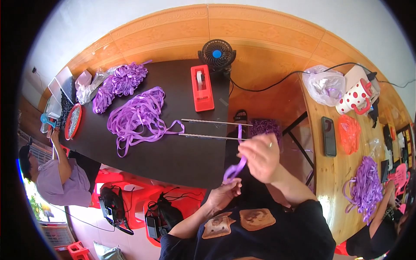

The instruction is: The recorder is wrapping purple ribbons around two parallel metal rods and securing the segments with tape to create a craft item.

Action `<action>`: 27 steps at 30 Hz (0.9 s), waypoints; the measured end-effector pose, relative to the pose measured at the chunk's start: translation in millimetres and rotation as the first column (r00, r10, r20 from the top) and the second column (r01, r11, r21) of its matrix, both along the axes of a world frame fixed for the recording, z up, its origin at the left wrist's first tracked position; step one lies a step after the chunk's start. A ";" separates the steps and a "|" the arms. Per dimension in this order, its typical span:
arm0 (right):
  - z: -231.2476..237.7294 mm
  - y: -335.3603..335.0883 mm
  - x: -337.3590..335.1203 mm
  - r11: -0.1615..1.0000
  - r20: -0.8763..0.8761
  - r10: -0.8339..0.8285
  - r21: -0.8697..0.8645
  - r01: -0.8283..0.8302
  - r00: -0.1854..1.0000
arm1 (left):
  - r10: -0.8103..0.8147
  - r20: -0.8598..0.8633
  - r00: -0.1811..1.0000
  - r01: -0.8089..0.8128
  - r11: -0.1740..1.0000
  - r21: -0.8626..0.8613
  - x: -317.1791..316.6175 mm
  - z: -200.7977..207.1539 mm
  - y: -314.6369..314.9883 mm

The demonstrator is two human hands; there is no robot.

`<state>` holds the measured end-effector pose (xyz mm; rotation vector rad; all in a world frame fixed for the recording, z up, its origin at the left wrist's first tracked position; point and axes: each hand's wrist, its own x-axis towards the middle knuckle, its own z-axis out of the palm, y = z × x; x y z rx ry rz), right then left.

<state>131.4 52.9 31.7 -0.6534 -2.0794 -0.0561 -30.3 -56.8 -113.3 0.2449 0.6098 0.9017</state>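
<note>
Lowest in the frame, nearest the camera: the person's dark shirt with two brown patches (238,222), from which both forearms rise toward the centre. The left hand (224,193) sits just below centre, fingers closed in a pinch on the lower loop of a purple ribbon strip (236,167). The right hand (260,157) is raised above it, right of centre, wrist bent, fingers curled and clamped on the same strip, whose free end stands up past the knuckles. The strip hangs in the air between the two hands, off the black table (173,156), just in front of two thin rods (214,130) that jut from the table edge.

Risks, as judged: the strip is thin and slippery, so a loosened pinch would let the loop spring open; the raised free end may catch the nearer rod. The heap of loose purple ribbon (138,115) lies at centre left, well apart; behind it stand a red tape dispenser (202,88) and a small black fan (216,54). Other people's hands work at the far left and lower right.
</note>
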 end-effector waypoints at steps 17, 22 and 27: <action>-88.7 161.8 2.3 0.102 -0.521 -0.343 -0.848 -0.520 0.782 | 0.448 -0.297 0.843 -0.388 0.890 0.241 63.8 -20.0 122.2; -122.4 150.3 4.0 -0.016 -0.501 -0.409 -0.831 -0.555 0.763 | 0.727 -0.231 0.647 -0.554 0.655 0.514 82.2 6.0 152.0; -132.0 115.4 5.5 -0.070 -0.483 -0.496 -0.806 -0.588 0.721 | 0.839 -0.220 0.498 -0.433 0.460 0.775 83.9 6.1 165.1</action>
